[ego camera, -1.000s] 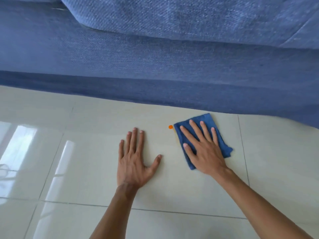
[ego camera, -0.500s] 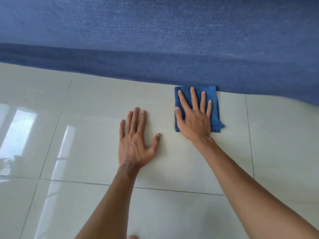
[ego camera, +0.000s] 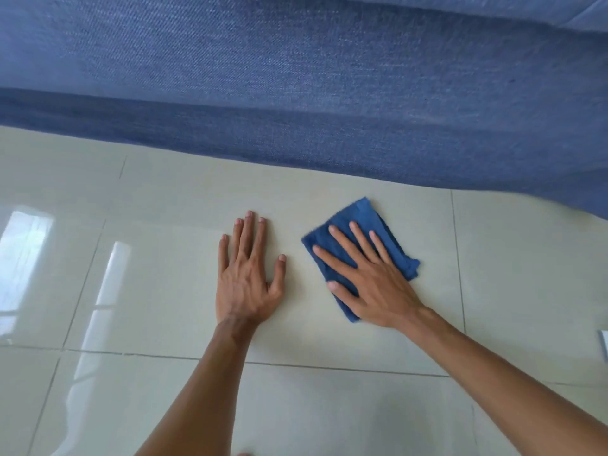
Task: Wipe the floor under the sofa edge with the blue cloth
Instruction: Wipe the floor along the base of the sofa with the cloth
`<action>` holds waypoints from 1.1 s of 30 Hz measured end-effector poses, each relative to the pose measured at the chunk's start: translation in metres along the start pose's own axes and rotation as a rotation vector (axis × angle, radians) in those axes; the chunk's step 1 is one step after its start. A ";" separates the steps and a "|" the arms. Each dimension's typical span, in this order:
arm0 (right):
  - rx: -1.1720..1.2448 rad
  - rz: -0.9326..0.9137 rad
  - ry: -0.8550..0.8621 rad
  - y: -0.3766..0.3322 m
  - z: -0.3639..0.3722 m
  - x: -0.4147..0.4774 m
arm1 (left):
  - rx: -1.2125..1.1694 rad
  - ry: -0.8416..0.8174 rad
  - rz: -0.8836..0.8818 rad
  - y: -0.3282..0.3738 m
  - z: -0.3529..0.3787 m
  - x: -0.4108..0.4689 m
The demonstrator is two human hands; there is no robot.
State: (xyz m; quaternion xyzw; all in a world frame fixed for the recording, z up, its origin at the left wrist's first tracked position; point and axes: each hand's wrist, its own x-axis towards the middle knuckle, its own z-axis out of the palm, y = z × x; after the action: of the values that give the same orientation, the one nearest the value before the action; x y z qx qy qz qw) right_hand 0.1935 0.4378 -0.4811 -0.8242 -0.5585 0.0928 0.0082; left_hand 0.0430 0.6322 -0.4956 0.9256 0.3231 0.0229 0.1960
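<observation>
A folded blue cloth (ego camera: 359, 214) lies on the glossy cream tile floor (ego camera: 158, 291), a short way in front of the blue sofa's lower edge (ego camera: 329, 159). My right hand (ego camera: 371, 284) presses flat on the cloth, fingers spread and pointing up-left. The cloth's far corner sticks out beyond my fingertips and does not touch the sofa. To the left of the cloth, my left hand (ego camera: 246, 278) rests flat on the bare tile with its fingers apart and nothing in it.
The blue fabric sofa front (ego camera: 296, 77) fills the whole top of the view. Grout lines cross the tiles and window glare lies at the left. A small pale object (ego camera: 604, 345) shows at the right edge.
Half a second ago the cloth was pushed up against the sofa edge. My right hand has drawn it back toward me and turned it. The left hand stayed planted.
</observation>
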 end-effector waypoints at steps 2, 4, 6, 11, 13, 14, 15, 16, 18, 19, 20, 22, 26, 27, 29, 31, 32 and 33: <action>-0.020 -0.019 -0.025 0.031 -0.001 -0.004 | 0.011 -0.006 0.001 0.001 0.000 -0.001; 0.026 0.288 0.075 0.027 0.002 0.035 | 0.024 -0.002 0.000 0.000 0.001 0.000; 0.100 0.564 0.153 -0.009 0.001 0.070 | 0.025 -0.002 0.002 -0.001 0.001 0.001; 0.057 0.074 0.054 -0.014 0.005 0.001 | 0.027 -0.008 0.000 0.000 0.001 0.000; 0.079 0.176 0.089 0.011 0.005 0.005 | 0.033 -0.007 0.000 0.000 0.002 -0.001; 0.099 0.325 0.134 0.014 0.005 0.025 | 0.038 -0.009 0.000 0.000 0.002 0.000; 0.125 0.495 0.173 0.008 0.005 0.048 | 0.038 -0.009 -0.002 0.000 0.002 0.001; 0.132 0.616 0.193 -0.003 0.004 0.067 | 0.033 -0.006 -0.004 0.000 0.003 0.002; 0.103 0.579 0.169 -0.025 0.007 0.072 | 0.005 0.005 -0.021 0.001 0.003 0.000; 0.077 0.443 0.140 -0.027 0.010 0.055 | -0.006 0.014 -0.031 0.002 0.003 -0.001; 0.054 0.281 0.111 -0.024 0.010 0.032 | -0.009 0.021 -0.040 0.002 0.002 -0.001; 0.031 0.070 0.020 0.002 0.004 -0.006 | -0.005 0.027 -0.051 0.002 0.002 0.000; 0.072 0.495 0.131 0.007 0.006 0.044 | 0.022 0.018 -0.057 0.002 0.004 0.001; 0.095 0.600 0.160 -0.011 0.006 0.061 | 0.023 0.013 -0.052 0.002 0.004 0.000; 0.083 0.522 0.172 -0.040 0.009 0.063 | 0.018 0.020 -0.054 0.000 0.004 -0.001; 0.051 0.256 0.100 -0.043 0.012 0.019 | 0.014 0.014 -0.050 0.000 0.002 -0.001; 0.056 0.154 0.046 -0.035 0.008 -0.005 | 0.010 0.013 -0.050 0.000 0.001 -0.001; 0.046 0.113 0.029 -0.021 0.007 -0.017 | 0.011 0.014 -0.054 0.002 0.000 -0.002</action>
State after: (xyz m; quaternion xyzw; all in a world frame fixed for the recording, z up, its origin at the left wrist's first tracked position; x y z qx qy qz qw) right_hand 0.1668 0.4290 -0.4828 -0.8553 -0.5086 0.0942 0.0300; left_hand 0.0430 0.6297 -0.4951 0.9174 0.3494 0.0223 0.1892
